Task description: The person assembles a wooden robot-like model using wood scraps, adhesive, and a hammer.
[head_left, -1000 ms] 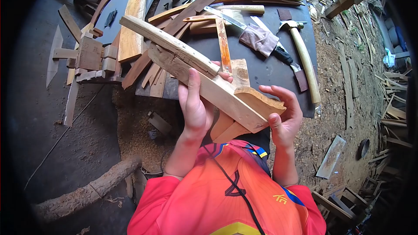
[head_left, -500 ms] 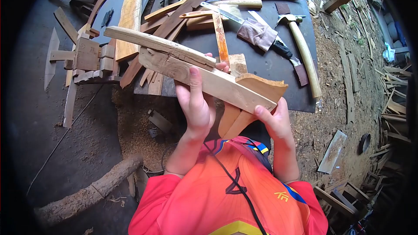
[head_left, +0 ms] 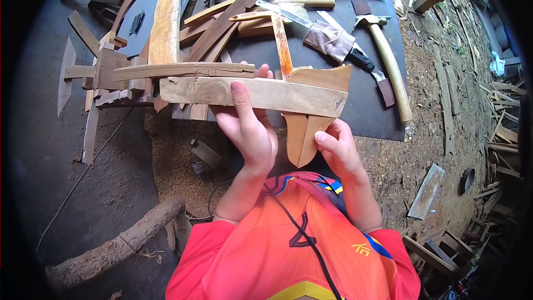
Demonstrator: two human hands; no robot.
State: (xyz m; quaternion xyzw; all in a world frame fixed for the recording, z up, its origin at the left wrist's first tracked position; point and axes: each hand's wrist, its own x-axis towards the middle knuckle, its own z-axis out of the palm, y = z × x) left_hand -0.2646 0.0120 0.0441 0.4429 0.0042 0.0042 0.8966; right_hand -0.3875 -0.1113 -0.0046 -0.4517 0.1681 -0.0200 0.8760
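Note:
A long pale wooden board lies nearly level across the view, held up in front of me. My left hand grips it near the middle, thumb on its face and fingers behind. Along its upper edge runs a narrow, cracked wooden strip that reaches out to the left. Behind the board's right part sits a curved brown wooden piece, showing above and below it, with a rounded lower tip. My right hand pinches the lower right edge of this brown piece between thumb and fingers.
A dark worktable carries a hammer, a cloth-wrapped blade tool and several wood strips. To the left stands a jointed wooden assembly. A log lies at the lower left. Wood shavings and scraps cover the ground.
The pale board has turned from a slant to nearly level. My right hand has shifted from the board's right end down to the brown piece's edge; my left hand keeps its grip.

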